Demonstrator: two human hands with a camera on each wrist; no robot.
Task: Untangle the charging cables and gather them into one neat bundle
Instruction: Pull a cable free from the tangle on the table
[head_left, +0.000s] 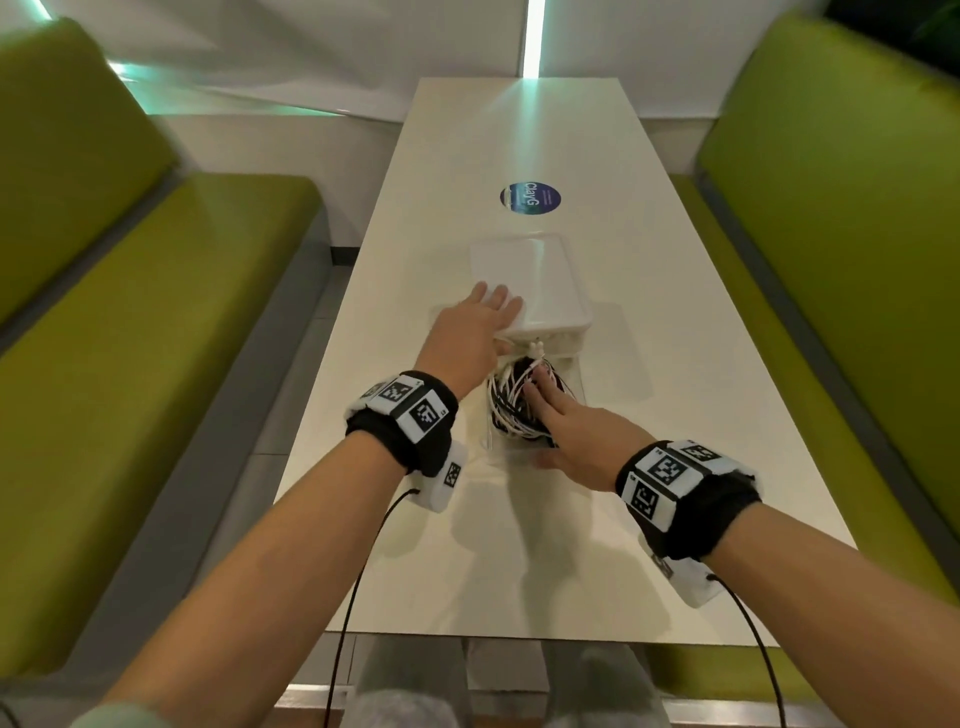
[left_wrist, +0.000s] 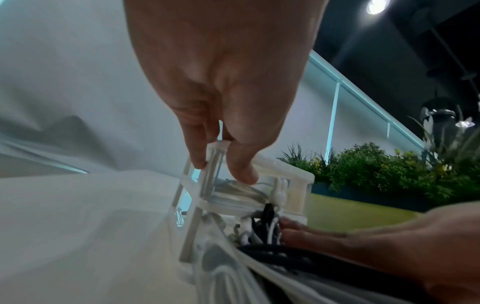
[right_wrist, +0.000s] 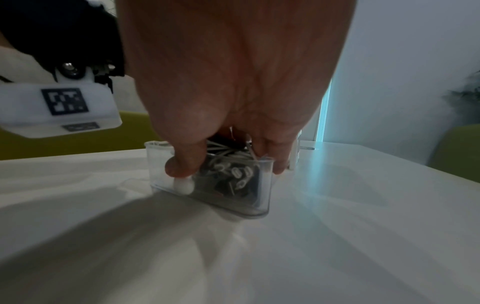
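Observation:
A tangle of black and white charging cables (head_left: 511, 405) fills a clear plastic box (head_left: 485, 441) in the middle of the white table (head_left: 519, 561). The box's white lid (head_left: 530, 280) sits tilted over its far end. My left hand (head_left: 478, 322) holds the lid's near left corner, fingers on top; in the left wrist view the thumb and fingers (left_wrist: 197, 152) pinch the lid's edge (left_wrist: 293, 174). My right hand (head_left: 571, 426) lies over the cables (right_wrist: 233, 170) with straight fingers, thumb at the box's near wall (right_wrist: 259, 201). The right fingertips (left_wrist: 293, 230) touch the cables (left_wrist: 262, 232).
A round blue sticker (head_left: 530, 198) lies on the table beyond the box. Green benches stand along the left (head_left: 130, 312) and right (head_left: 831, 208) sides. Leafy plants (left_wrist: 376, 170) stand behind the right bench. Black leads hang from both wrist cameras.

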